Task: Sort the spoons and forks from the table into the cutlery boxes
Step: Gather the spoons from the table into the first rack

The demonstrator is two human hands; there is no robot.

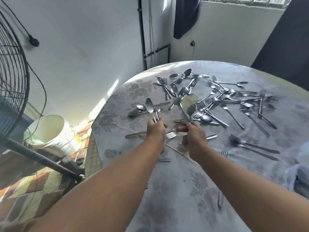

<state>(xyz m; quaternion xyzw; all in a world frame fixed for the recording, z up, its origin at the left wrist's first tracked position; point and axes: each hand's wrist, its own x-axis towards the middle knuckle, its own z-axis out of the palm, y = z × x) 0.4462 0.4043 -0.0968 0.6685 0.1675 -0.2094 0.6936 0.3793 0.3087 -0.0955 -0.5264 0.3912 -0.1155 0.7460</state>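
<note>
Several metal spoons and forks lie scattered over a round table with a pale floral cloth (pixel 175 190). My left hand (pixel 156 131) is shut on two spoons (pixel 149 107) held upright, bowls up. My right hand (pixel 194 136) is shut on one spoon (pixel 191 110), also bowl up. A fork (pixel 170 135) lies on the cloth between my hands. A heap of forks (pixel 234 101) sits to the right, a cluster of spoons (pixel 180 87) farther back. No cutlery box shows clearly.
A white bucket (pixel 51 131) stands on the floor left of the table. A black standing fan (pixel 11 77) fills the far left, its pole slanting toward the table. A bluish object (pixel 301 178) sits at the right edge. White walls lie behind.
</note>
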